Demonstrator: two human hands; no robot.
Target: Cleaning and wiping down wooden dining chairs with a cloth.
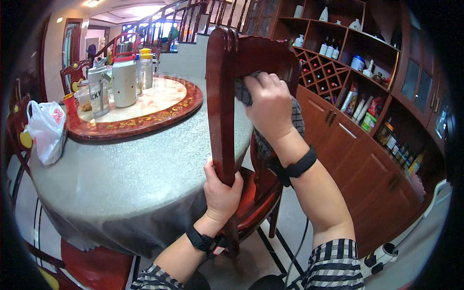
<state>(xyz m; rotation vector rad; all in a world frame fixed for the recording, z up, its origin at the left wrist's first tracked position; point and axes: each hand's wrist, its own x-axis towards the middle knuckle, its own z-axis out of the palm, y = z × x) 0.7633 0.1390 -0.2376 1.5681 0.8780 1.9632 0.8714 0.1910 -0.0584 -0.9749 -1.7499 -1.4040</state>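
Note:
A dark red wooden chair (221, 90) stands close before me, turned so that one back post rises near the middle of the view. Low on that post, my left hand (222, 194) is wrapped around the wood. My right hand (270, 105) holds a dark grey checked cloth (298, 114) against the inner side of the chair's backrest, just under the carved top rail (266, 54). Part of the cloth hangs below my right wrist. Below, the glossy chair seat (259, 214) shows partly behind the post. My right palm and fingertips are hidden from this side.
A round table (137, 174) under a grey-green cover stands left of the chair. Its turntable (163, 108) bears a white flask (124, 83) and a clear bottle (98, 90). A plastic bag (46, 130) sits at the table's edge. Right are a wooden cabinet (348, 145) and a floor-cleaning appliance (384, 253).

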